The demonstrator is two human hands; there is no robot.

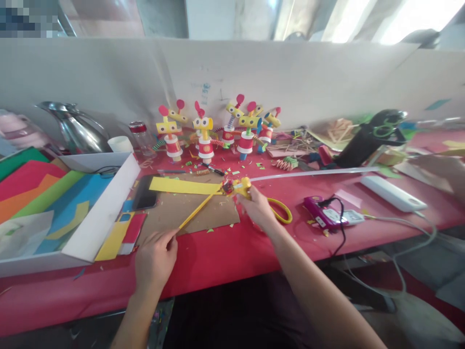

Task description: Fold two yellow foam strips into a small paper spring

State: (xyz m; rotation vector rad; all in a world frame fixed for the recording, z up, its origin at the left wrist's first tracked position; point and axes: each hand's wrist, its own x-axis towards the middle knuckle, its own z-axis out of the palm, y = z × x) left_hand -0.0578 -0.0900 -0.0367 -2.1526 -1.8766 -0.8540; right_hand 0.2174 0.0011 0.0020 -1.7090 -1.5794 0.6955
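Observation:
My left hand [156,254] is closed near the table's front, pinching the lower end of a thin yellow strip [199,209]. The strip slants up to a small yellow piece with red and dark bits [240,187]. Around that piece the fingers of my right hand [258,208] are bent; its exact kind is unclear. A yellow loop [285,211] shows just right of this hand. Under the strip lies a brown board [203,213], with a wider flat yellow paper strip [185,186] across its top.
Several red-and-yellow paper figures [205,145] stand behind. Left are a white box [98,213] of coloured paper, a phone [145,194] and a metal jug [74,128]. Right are a purple power adapter [323,213], white power strip [394,194], black bottle [370,138] and another person's blurred hand [443,172].

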